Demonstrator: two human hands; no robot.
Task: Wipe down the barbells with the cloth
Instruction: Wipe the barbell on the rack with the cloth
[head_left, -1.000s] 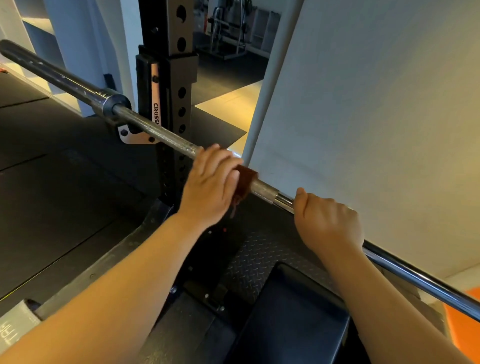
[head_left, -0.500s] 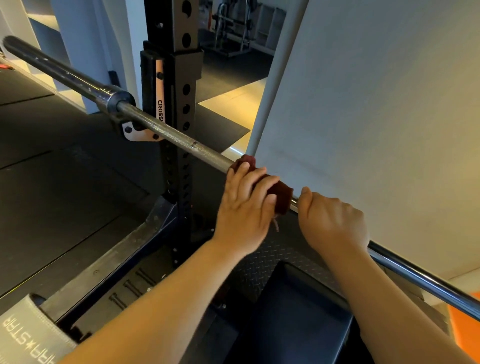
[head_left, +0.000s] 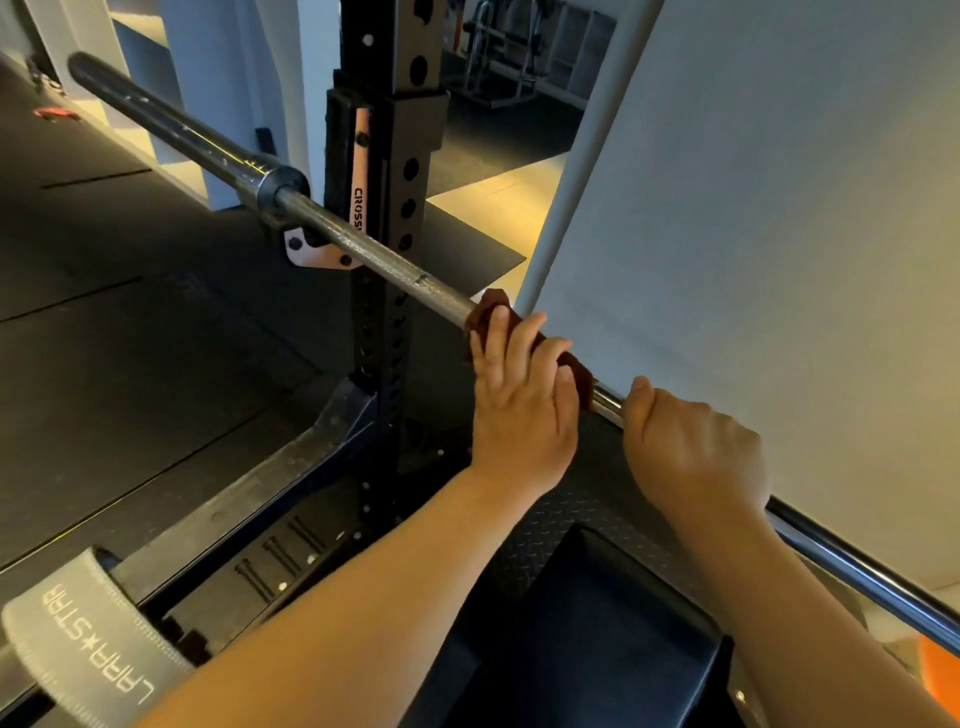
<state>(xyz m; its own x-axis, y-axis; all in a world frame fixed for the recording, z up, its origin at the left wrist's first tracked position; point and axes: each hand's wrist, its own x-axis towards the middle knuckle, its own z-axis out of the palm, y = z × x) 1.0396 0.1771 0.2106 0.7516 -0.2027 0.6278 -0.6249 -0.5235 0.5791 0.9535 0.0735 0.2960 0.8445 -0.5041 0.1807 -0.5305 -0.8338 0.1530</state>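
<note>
A steel barbell (head_left: 363, 249) lies across a black rack, running from upper left to lower right. A dark red cloth (head_left: 485, 309) is wrapped around its shaft near the middle of the view. My left hand (head_left: 519, 395) grips the cloth around the bar, fingers curled over the top. Just to the right, my right hand (head_left: 691, 447) grips the bare shaft, a short gap of shiny bar between the two hands. The bar's sleeve and collar (head_left: 275, 182) lie to the upper left.
The black perforated rack upright (head_left: 389, 156) with its hook stands behind the bar. A white wall (head_left: 753, 234) is close behind on the right. A black bench pad (head_left: 582, 639) sits below my arms, and a grey band (head_left: 88, 639) lies at lower left. Dark rubber flooring is on the left.
My left hand has slid the cloth down the bar to the right, from near the rack upright to close beside my right hand. The right hand has kept its grip.
</note>
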